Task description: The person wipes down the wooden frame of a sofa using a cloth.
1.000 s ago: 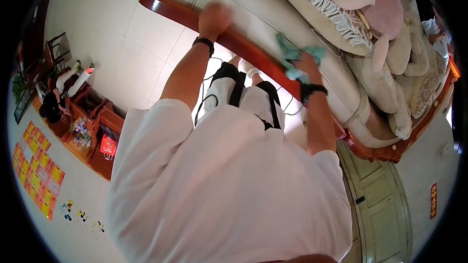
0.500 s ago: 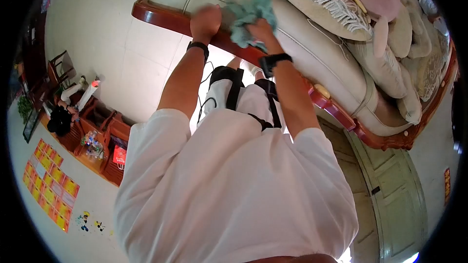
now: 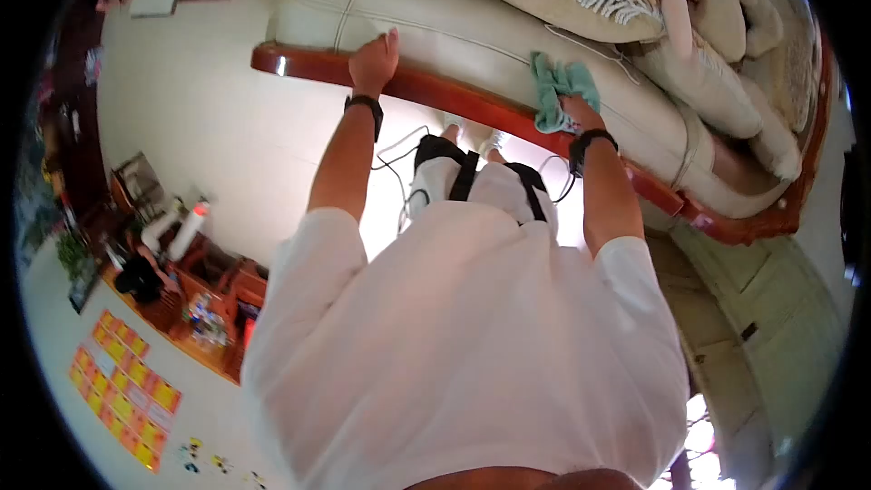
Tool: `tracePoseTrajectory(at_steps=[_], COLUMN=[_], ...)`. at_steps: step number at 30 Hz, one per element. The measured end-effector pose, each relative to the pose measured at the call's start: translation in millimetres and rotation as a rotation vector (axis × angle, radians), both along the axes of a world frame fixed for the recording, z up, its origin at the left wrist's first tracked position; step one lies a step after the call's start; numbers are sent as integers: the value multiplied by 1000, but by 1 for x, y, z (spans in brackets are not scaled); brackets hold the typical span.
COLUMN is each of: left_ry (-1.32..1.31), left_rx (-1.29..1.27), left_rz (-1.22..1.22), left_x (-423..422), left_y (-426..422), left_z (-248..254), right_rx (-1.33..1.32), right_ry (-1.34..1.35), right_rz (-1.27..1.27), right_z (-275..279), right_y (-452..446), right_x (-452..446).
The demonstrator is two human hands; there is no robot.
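A long pale sofa seat (image 3: 445,32) with a red-brown wooden front rail (image 3: 472,105) crosses the upper part of the view. My left hand (image 3: 373,63) is closed at the rail's left part, with its thumb raised; whether anything is in it cannot be made out. Farther right, my right hand (image 3: 582,114) grips a green cloth (image 3: 555,89), which lies against the seat edge and the rail. Both wrists wear black bands.
Cushions with white fringe (image 3: 562,0) and a pink plush toy (image 3: 671,0) lie on the sofa. Cables (image 3: 399,159) trail on the floor by my feet. At the left, a person (image 3: 141,274) sits near wooden chairs. Green doors (image 3: 762,299) stand at the lower right.
My right hand and the cloth first moved left along the rail, close to my left hand, then back right. My left hand stayed near the rail's left part. The view has shifted.
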State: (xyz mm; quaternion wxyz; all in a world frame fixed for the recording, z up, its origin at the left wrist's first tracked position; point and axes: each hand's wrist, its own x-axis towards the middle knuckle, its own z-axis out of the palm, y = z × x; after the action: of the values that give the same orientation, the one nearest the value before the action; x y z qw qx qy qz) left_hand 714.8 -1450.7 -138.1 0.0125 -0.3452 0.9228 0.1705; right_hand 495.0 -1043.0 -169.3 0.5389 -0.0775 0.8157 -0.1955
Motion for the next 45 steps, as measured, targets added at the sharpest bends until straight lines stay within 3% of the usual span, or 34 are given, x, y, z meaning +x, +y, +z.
tracePoseTrajectory(at_steps=[2, 3, 4, 5, 6, 7, 9, 11, 12, 13, 15, 17, 19, 21, 24, 26, 28, 29, 32, 33, 34, 36, 37, 41, 43, 45], left_ry=[-21, -12, 95, 189, 106, 24, 21, 134, -133, -137, -555, -353, -324, -273, -268, -50, -161, -278, -256, -298, -349, -345, -298, -313, -324, -297], left_rx=[100, 173, 245, 313, 260, 202, 218, 509, 632, 627, 551, 440, 321, 362, 364, 299, 404, 516, 407, 373, 361, 277, 207, 102, 226, 189], left_rz=[-207, -304, -333, -347, -315, -275, -290, -527, -577, -592, -849, -969, -1054, -1085, -1183, -1137, -1095, -1033, -941, -881, -753, -550, -477, -355, -328, -420], left_x=[1, 9, 8, 13, 17, 20, 13, -1, -16, -22, -33, -47, -68, -86, -110, -113, -116, -112, -87, -79, -67, -41, -24, -6, -10, -19], left_y=[1, 4, 2, -5, -20, -28, -31, -27, -8, 9, 37, 84, 132, 177, 219, 230, 222, 214, 158, 133, 106, 47, 22, -1, 13, 39], left_z=[6, 10, 3, -5, -14, -17, 7, 8, 46, 41, 20, 27, 20, 35, 9, 2, -1, -1, 4, 6, 12, 7, -3, 47, 45, 38], right_rx=[-265, -126, -135, -334, -307, -386, -578, -530, -529, -562, -629, -507, -280, -187, -84, -36, -20, -106, -532, -631, -665, -1214, -1412, -1688, -1729, -1744], right_ry=[-62, 81, 101, 152, 31, 125, 166, 349, 353, 354, 358, 435, 674, 778, 1003, 1094, 1238, 1209, 1136, 1174, 1079, 957, 930, 926, 935, 955], right_rz=[-63, 379, 201, 226, 237, 326, 412, 589, 582, 547, 483, 534, 477, 327, 85, 32, -219, -281, -260, -250, -396, -420, -313, 56, 112, 130], right_z=[-5, -17, 27, 45, 54, 27, 45, 55, 55, 54, 54, 62, 80, 89, 83, 87, 104, 126, 207, 272, 341, 455, 497, 557, 562, 566], right_y=[-25, -52, -84, -111, -138, -160, -192, -211, -207, -189, -142, -90, -34, 9, 57, 66, 67, 64, 89, 85, 80, 69, 67, 69, 75, 87], right_x=[20, 22, 39, 50, 59, 77, 115, 144, 138, 131, 108, 88, 89, 96, 125, 139, 138, 133, 97, 91, 97, 110, 121, 147, 154, 160])
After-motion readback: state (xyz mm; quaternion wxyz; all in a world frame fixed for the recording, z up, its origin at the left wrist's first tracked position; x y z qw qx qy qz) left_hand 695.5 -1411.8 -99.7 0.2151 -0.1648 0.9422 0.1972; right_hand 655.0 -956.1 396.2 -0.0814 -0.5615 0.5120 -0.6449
